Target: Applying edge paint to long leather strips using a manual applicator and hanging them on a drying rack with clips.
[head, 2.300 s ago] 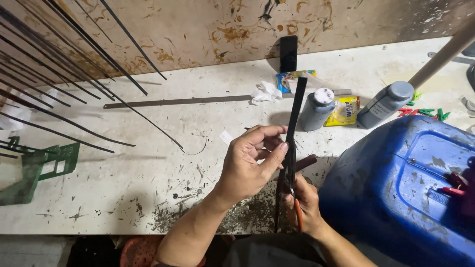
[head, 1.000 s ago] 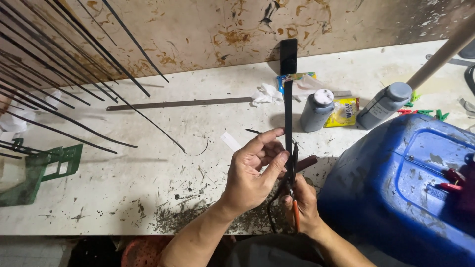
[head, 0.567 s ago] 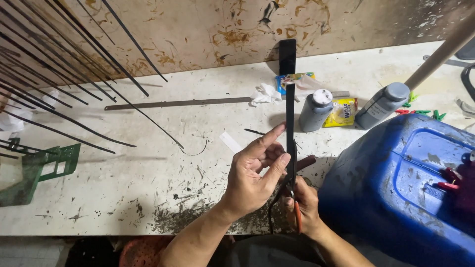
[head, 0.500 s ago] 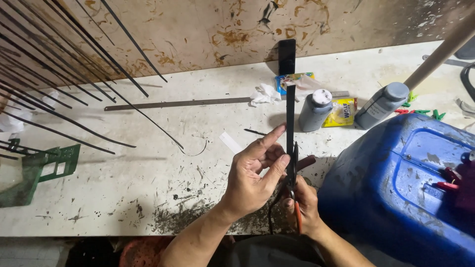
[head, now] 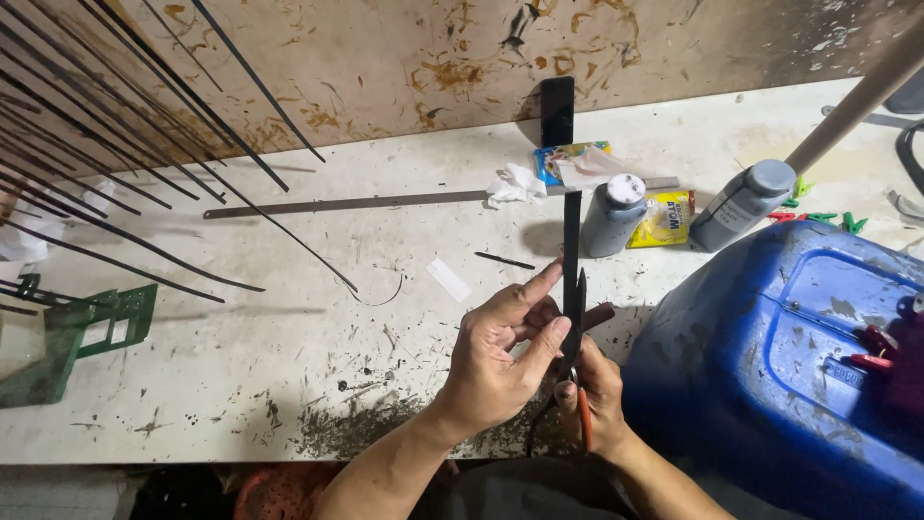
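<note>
Over the dirty white worktop (head: 289, 318), the left hand (head: 500, 361) pinches a black strip (head: 572, 260) upright, while the right hand (head: 597, 400) grips orange-handled scissors (head: 580, 385) beside it.

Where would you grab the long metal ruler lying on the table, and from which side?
Grab the metal ruler near its bare middle, from above, pinching the two long edges. It lies flat and thin on the table, and its right end runs under the white rag.
</note>
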